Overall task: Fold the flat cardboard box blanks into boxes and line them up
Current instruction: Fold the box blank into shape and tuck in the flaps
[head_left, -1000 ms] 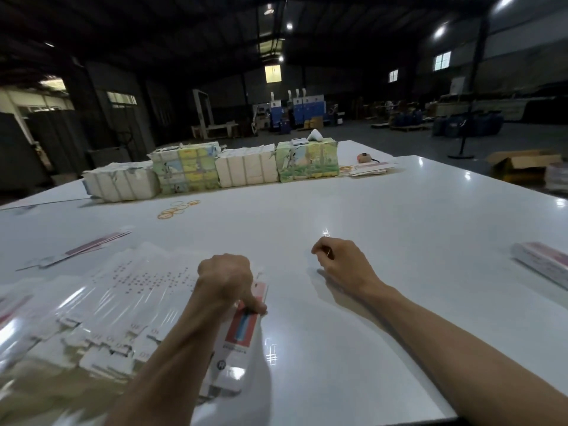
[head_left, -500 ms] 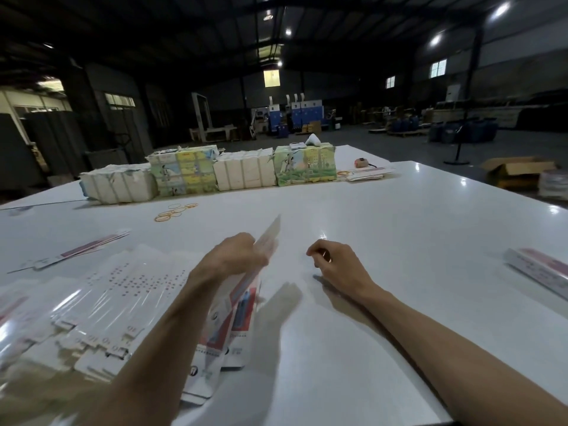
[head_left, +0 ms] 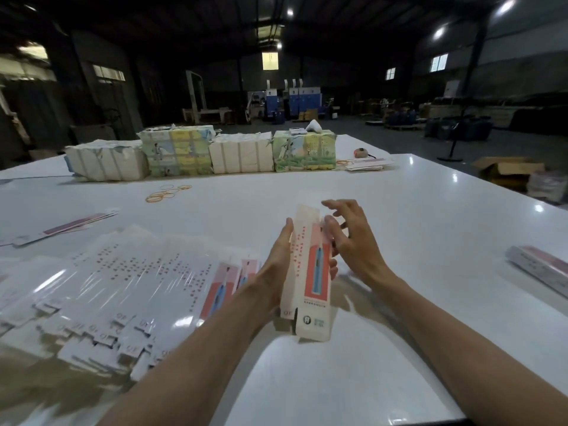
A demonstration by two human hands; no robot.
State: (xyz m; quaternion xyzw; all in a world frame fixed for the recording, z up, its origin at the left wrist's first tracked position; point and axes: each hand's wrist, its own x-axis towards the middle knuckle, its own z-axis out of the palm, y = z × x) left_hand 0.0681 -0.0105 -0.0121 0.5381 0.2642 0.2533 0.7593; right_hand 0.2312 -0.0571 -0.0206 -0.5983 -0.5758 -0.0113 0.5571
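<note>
Centrally, above the table, the left hand grips one blank. The thumb lies up the blank's left edge, and the fingertips curl round from behind at its right edge. The blank stands nearly upright, its near end low over the tabletop. Two of its panels show, meeting at a crease: a white one with red lettering and one printed in red and blue. A small flap hangs at the near end.

The right hand is just right of the blank's far end, fingers spread and loosely bent, holding nothing. Its forefinger is at the blank's upper right edge; blur hides whether they touch.

To the near left, a fanned stack of flat blanks lies on the table, beside the left forearm. Farther left lie a few loose blanks. Rubber bands lie beyond the stack, and a row of bundles stands along the far side. A long white and pink item lies at the right edge, too blurred to identify.
</note>
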